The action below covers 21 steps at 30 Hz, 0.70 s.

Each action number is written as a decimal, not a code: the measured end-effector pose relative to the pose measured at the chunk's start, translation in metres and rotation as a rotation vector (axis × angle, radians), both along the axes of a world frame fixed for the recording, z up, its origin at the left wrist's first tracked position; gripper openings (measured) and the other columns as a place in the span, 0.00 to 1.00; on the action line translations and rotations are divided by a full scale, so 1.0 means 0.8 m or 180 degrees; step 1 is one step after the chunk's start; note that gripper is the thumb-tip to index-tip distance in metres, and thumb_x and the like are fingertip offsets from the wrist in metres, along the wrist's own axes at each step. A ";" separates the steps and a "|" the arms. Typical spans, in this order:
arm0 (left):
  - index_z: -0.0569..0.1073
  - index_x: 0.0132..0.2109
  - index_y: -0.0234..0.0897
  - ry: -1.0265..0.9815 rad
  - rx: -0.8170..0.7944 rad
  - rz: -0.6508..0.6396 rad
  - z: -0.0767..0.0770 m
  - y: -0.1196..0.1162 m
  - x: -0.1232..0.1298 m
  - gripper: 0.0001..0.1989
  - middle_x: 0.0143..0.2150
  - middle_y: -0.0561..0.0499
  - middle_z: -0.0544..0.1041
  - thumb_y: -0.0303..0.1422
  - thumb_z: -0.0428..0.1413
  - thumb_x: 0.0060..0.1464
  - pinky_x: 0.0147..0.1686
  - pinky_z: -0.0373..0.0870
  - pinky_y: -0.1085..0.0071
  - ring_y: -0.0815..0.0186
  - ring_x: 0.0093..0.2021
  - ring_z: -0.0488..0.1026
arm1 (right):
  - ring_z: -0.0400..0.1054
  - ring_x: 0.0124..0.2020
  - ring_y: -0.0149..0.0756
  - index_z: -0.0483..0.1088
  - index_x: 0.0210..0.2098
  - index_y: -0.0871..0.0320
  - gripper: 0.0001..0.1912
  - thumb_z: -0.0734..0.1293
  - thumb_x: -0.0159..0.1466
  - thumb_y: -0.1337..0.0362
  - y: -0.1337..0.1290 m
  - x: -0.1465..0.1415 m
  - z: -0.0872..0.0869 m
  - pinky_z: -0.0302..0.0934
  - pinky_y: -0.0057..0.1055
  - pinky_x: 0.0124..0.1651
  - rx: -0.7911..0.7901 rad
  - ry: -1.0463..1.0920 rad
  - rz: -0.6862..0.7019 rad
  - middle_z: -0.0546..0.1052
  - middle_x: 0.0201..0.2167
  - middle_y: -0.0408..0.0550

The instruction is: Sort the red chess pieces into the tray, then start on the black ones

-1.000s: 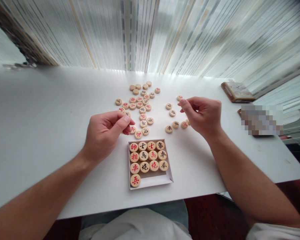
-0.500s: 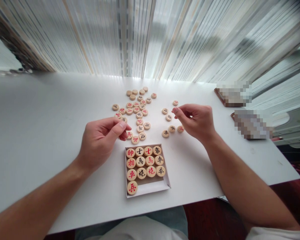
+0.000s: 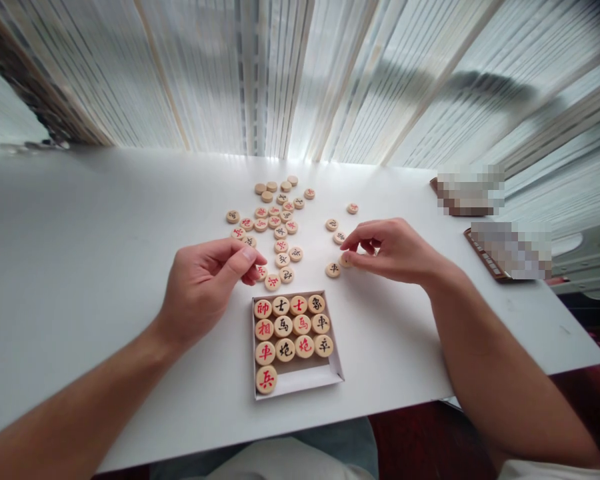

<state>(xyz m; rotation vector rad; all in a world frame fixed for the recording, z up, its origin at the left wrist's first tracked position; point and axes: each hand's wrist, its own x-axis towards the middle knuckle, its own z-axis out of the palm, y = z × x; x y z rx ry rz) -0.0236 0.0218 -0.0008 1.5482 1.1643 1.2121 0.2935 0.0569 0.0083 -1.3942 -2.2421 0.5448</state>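
Round wooden Chinese chess pieces with red or black characters lie loose across the table, among them a black-marked one (image 3: 333, 269). My left hand (image 3: 207, 280) hovers beside the left part of the cluster, thumb pressed to bent fingers; whatever it may hold is hidden. Over the smaller right group, my right hand (image 3: 387, 250) has its thumb and index fingertips slightly apart at a chess piece (image 3: 347, 262), which they partly cover. Close to me stands a shallow white box (image 3: 305, 381). Three full rows of pieces fill it, and one red piece (image 3: 267, 379) sits in its front-left corner.
Several blank-looking pieces (image 3: 267, 197) lie at the back of the cluster. Two brown-edged objects (image 3: 493, 257), blurred out on top, rest at the table's right side. A striped curtain (image 3: 275, 80) hangs behind the white table (image 3: 105, 220).
My right hand has come down and nearer to me, from above the right group onto a piece in its front row. My left hand has barely moved.
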 end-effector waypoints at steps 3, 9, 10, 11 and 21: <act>0.85 0.32 0.38 -0.0002 -0.0001 0.0001 0.001 0.000 0.001 0.11 0.25 0.53 0.82 0.30 0.60 0.62 0.32 0.77 0.74 0.68 0.27 0.79 | 0.64 0.26 0.32 0.84 0.37 0.57 0.08 0.74 0.61 0.61 0.000 0.007 0.004 0.59 0.30 0.30 -0.0194 -0.0283 0.0040 0.77 0.27 0.44; 0.84 0.32 0.38 0.0033 -0.0002 -0.0019 0.004 -0.001 0.003 0.11 0.25 0.54 0.81 0.31 0.60 0.62 0.32 0.78 0.74 0.68 0.27 0.78 | 0.67 0.29 0.34 0.83 0.39 0.56 0.09 0.76 0.61 0.59 0.002 0.011 0.006 0.61 0.30 0.33 -0.0337 -0.0579 0.0184 0.79 0.27 0.43; 0.84 0.31 0.37 0.0053 -0.0011 -0.0018 0.005 -0.002 0.003 0.11 0.25 0.54 0.81 0.31 0.60 0.62 0.32 0.78 0.74 0.68 0.27 0.78 | 0.67 0.29 0.34 0.83 0.40 0.56 0.09 0.76 0.62 0.59 0.002 0.011 0.005 0.61 0.30 0.34 -0.0354 -0.0596 0.0219 0.79 0.28 0.44; 0.84 0.32 0.37 0.0070 -0.0026 -0.0021 0.005 -0.002 0.003 0.11 0.25 0.54 0.81 0.31 0.60 0.62 0.33 0.78 0.74 0.68 0.28 0.78 | 0.68 0.29 0.34 0.83 0.40 0.56 0.09 0.76 0.62 0.59 0.003 0.011 0.004 0.61 0.30 0.34 -0.0373 -0.0617 0.0254 0.79 0.28 0.44; 0.83 0.31 0.37 0.0040 -0.0029 -0.0079 0.006 -0.003 0.004 0.11 0.25 0.54 0.81 0.32 0.60 0.62 0.32 0.78 0.74 0.68 0.28 0.79 | 0.69 0.27 0.33 0.79 0.35 0.56 0.06 0.73 0.62 0.60 0.004 0.007 0.001 0.61 0.31 0.32 0.0264 -0.0356 -0.0200 0.77 0.26 0.42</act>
